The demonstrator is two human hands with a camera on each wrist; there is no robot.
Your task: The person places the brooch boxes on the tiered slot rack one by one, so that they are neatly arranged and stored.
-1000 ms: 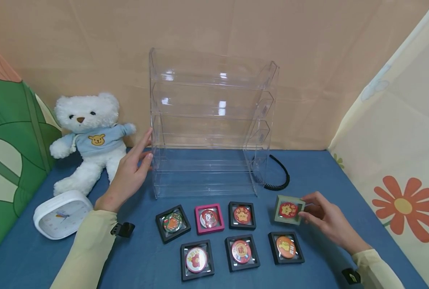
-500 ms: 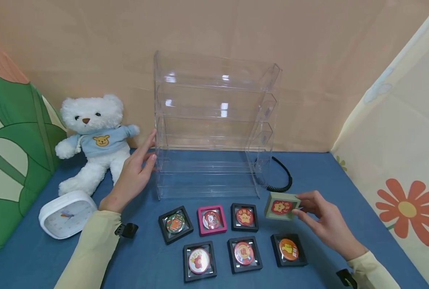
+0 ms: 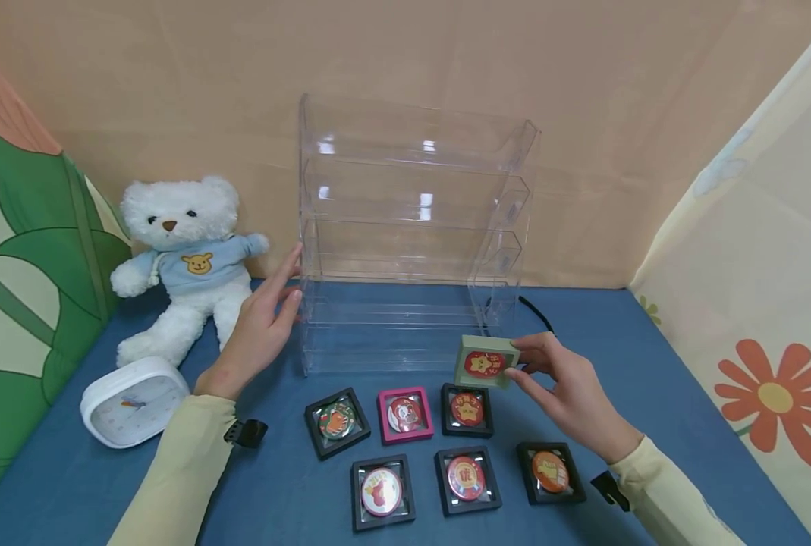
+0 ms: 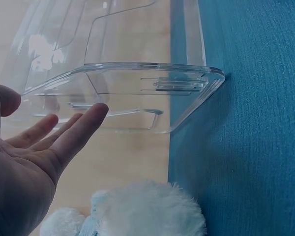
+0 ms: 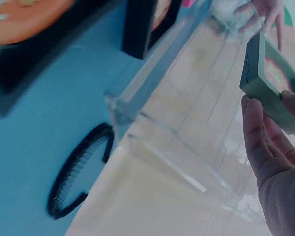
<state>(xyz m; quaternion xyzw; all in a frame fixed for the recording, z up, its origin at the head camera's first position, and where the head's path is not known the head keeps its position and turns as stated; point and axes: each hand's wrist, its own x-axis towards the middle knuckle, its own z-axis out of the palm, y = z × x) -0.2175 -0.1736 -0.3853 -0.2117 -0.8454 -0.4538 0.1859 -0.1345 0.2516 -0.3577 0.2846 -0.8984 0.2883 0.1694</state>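
Observation:
My right hand (image 3: pixel 569 390) pinches a small pale green display frame (image 3: pixel 485 362) by its right side, thumb in front and fingers behind. A red badge with a yellow star-like figure shows in it. The frame is held up before the lower right of a clear tiered acrylic rack (image 3: pixel 405 244), partly overlapping it in the head view. At the rack's left side, my left hand (image 3: pixel 258 330) has its fingers extended, fingertips right at the side panel. The left wrist view shows the fingers (image 4: pixel 83 130) spread by the panel's clear edge (image 4: pixel 147 66).
Several black frames (image 3: pixel 465 481) with round badges and one pink frame (image 3: pixel 405 438) lie before the rack. A white teddy bear (image 3: pixel 187 265) and a white clock (image 3: pixel 135 402) are at left. Behind the rack's right end lies a black toothed headband (image 5: pixel 71 172).
My right hand has lifted the green frame and carried it left, toward the rack, tilting it more upright. The left hand keeps its place at the rack's side. The head view has shifted slightly.

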